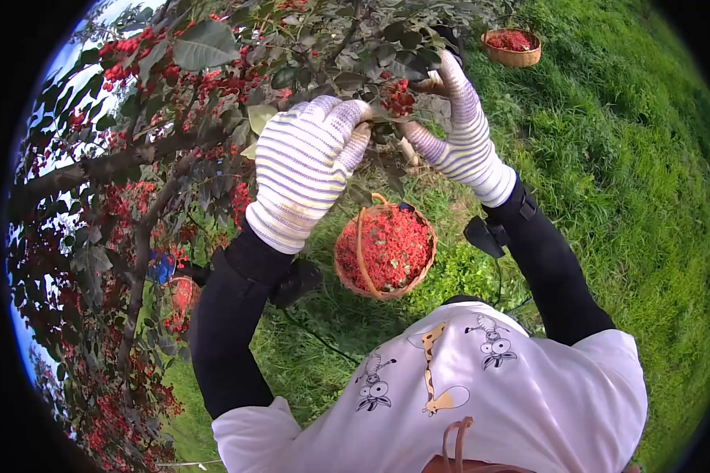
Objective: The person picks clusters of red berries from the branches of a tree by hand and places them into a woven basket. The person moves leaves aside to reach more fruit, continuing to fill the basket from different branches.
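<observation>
A compact cluster of small, round, bright red berries [397, 98] sits at the upper centre of the frame, close beneath dark green, oval leaves [409, 66], its individual fruits tightly bunched.

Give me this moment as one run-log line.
left hand: gloved, beside red berry cluster, hold unclear | right hand: gloved, open beside cluster | near basket: below hands, holding red berries | far basket: on grass

The grass [607, 205] carries a basket [383, 295] of red berries [390, 246]; another filled basket [514, 58] stands toward its far edge.
</observation>
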The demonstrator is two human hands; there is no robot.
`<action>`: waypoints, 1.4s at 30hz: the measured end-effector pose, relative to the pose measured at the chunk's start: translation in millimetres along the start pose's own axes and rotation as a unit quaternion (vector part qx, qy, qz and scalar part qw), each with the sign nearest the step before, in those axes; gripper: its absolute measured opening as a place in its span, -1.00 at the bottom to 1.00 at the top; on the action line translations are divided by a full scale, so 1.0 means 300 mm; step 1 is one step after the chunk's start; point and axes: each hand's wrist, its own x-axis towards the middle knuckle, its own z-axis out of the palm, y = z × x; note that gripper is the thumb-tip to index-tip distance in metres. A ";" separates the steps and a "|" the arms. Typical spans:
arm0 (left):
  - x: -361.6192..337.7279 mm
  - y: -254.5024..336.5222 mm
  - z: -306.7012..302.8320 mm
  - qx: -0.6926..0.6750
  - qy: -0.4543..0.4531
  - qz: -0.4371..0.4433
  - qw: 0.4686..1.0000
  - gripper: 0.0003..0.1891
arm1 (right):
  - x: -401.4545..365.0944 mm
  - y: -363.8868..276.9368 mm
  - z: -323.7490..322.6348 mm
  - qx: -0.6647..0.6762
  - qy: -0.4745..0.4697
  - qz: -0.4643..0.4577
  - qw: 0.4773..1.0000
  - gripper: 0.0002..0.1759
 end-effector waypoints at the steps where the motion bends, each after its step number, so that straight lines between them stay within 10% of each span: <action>1: -0.006 -0.003 -0.005 -0.008 0.007 -0.013 1.000 -0.85 | 0.000 -0.011 0.017 -0.069 -0.027 -0.074 0.995 -0.07; 23: -0.011 -0.006 -0.017 -0.002 -0.008 -0.047 0.999 -0.87 | 0.087 0.086 0.098 -0.148 0.053 -0.218 0.963 -0.24; 34: 0.004 0.004 -0.017 -0.031 -0.014 -0.060 0.998 -0.84 | 0.099 0.062 0.007 -0.044 -0.125 -0.120 0.984 -0.13; 42: 0.035 0.016 0.043 -0.030 0.021 -0.022 0.999 -0.85 | 0.057 0.164 0.196 0.107 0.248 0.128 0.954 -0.47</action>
